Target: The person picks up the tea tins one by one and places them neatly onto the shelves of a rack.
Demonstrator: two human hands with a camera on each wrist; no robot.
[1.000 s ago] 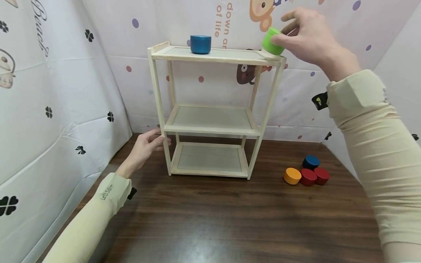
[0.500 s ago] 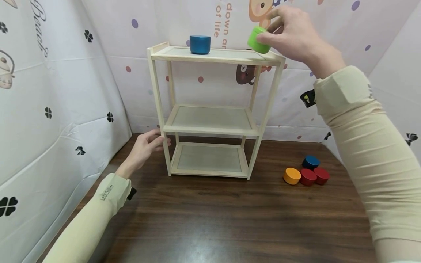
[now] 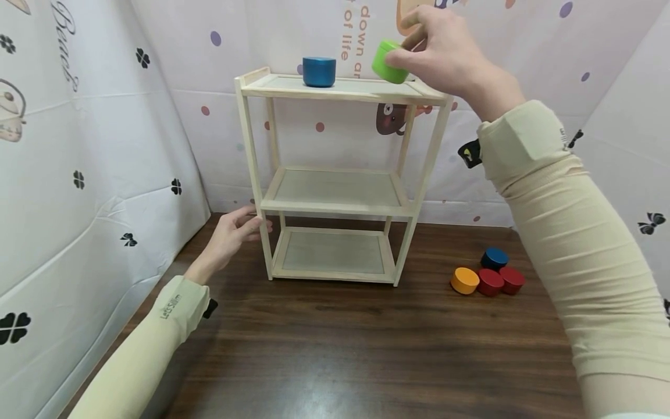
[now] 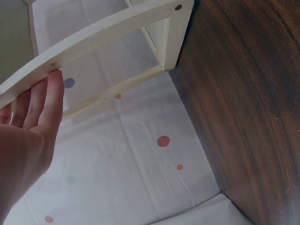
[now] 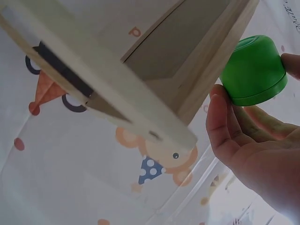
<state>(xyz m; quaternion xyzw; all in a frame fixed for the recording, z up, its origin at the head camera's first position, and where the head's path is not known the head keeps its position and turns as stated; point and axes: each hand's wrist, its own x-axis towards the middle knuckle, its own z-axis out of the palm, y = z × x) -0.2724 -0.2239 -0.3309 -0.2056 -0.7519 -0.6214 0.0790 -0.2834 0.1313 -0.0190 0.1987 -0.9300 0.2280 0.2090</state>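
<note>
Green container (image 3: 383, 63) pinched, tilted, in raised right hand (image 3: 444, 55).

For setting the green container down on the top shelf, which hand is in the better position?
Probably the right hand: it already holds the green container near the top shelf. The left hand is lower, at the rack post.

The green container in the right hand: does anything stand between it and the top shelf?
In the head view, nothing visible stands between the green container and the top shelf; the blue container stands on that shelf, farther left.
</note>
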